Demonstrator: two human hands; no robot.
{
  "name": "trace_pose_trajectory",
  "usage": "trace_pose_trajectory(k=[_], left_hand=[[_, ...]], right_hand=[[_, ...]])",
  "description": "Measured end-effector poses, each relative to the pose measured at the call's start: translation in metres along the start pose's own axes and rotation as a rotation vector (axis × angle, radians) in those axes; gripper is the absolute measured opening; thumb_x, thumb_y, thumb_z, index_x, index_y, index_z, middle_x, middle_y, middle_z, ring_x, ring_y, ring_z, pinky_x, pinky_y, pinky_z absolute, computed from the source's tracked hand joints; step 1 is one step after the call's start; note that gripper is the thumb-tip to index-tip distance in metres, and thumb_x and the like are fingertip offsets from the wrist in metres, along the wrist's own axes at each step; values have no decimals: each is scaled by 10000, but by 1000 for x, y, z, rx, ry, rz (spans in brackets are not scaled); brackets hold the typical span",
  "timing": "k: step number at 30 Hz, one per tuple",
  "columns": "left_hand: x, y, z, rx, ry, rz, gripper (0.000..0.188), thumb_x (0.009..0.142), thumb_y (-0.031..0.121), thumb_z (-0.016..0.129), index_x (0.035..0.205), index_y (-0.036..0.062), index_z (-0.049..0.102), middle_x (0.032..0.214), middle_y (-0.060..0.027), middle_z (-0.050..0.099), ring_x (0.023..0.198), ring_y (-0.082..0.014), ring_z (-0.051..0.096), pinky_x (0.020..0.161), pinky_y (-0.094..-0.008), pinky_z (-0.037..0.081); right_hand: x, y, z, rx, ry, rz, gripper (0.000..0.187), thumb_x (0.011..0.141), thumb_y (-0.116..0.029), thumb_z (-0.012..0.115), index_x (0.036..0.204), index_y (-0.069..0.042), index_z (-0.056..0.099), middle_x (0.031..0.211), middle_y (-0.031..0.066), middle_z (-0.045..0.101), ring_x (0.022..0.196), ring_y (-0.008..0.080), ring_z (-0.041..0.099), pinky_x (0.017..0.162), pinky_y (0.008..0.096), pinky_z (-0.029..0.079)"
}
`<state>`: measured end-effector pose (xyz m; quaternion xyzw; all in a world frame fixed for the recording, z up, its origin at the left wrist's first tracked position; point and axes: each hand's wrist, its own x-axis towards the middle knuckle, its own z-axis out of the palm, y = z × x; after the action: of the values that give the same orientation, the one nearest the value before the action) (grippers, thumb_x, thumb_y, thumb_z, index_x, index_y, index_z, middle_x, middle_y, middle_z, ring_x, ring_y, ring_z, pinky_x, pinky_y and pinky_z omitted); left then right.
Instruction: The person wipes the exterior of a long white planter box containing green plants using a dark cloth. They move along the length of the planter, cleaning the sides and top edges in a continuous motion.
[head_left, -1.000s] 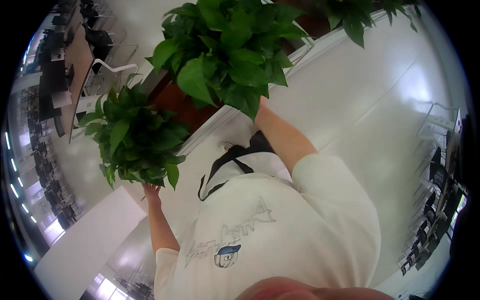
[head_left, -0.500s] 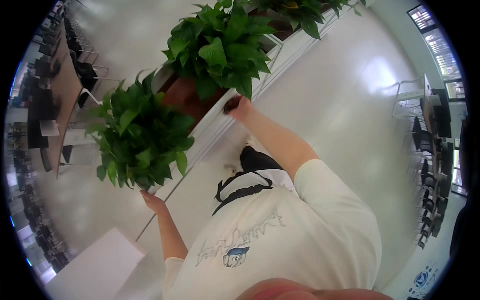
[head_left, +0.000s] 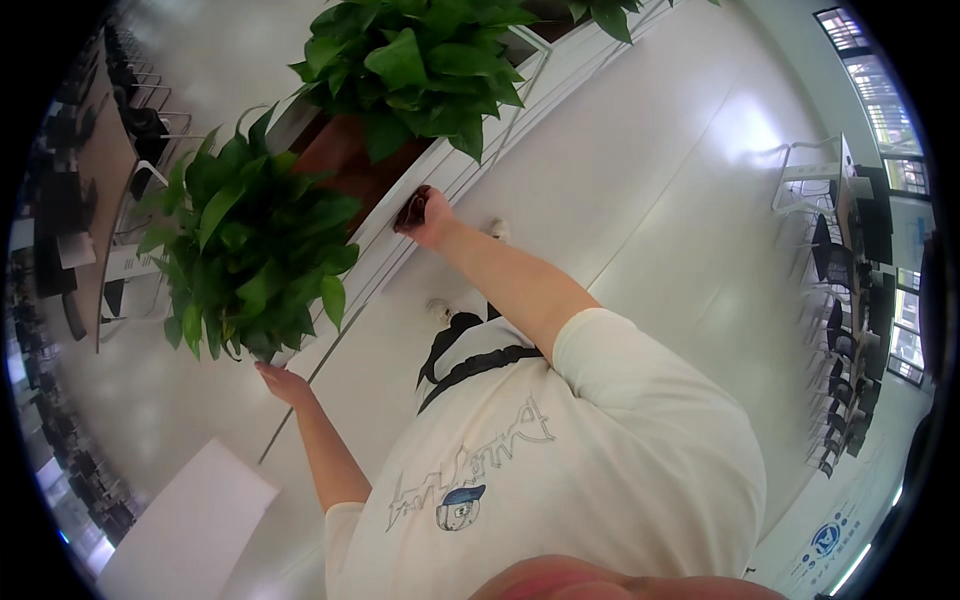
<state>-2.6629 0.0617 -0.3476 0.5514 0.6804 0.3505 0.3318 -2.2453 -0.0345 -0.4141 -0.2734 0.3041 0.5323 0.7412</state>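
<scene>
My right hand (head_left: 432, 221) is closed around a dark brown, glossy thing (head_left: 412, 209), too small to name, at the near edge of a long white planter stand (head_left: 385, 238). Below the nearer leafy green plant (head_left: 250, 245), my left hand (head_left: 284, 384) reaches up to its lower edge by the stand's end. Those fingers look closed at a small greyish part, half hidden under the leaves, so what they grip is unclear. A second green plant (head_left: 415, 70) grows farther along the stand, with a reddish-brown surface (head_left: 345, 160) between the two.
More leaves (head_left: 610, 15) show at the top edge. A white box-like block (head_left: 190, 525) stands at lower left. Desks with chairs line the left (head_left: 110, 200) and right (head_left: 835, 260) sides. Pale glossy floor (head_left: 680, 260) lies on the right.
The stand and plants have shifted left and slightly up in the picture. My right hand, still round the brown thing, has moved left along the stand's edge. My left hand stays beneath the nearer plant.
</scene>
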Motion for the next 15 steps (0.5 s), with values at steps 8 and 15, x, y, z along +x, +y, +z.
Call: trace_pose_trajectory(k=[8, 15], left_hand=[[-3, 46, 24, -133, 4, -258, 700, 1040, 549, 342, 1497, 19, 355, 1435, -179, 469, 1200, -296, 567, 979, -434, 461], [-117, 19, 43, -334, -7, -739, 641, 1003, 445, 452, 1524, 119, 271, 1508, -111, 373, 1308, -339, 508, 1071, -527, 401]], right_hand=[[115, -172, -75, 54, -46, -190, 244, 970, -218, 464, 1053, -69, 638, 975, 93, 684, 855, 258, 675, 801, 385, 569], [150, -249, -77, 254, 137, -286, 210, 943, -178, 436, 743, -164, 500, 706, -3, 500, 610, 157, 476, 582, 306, 441]])
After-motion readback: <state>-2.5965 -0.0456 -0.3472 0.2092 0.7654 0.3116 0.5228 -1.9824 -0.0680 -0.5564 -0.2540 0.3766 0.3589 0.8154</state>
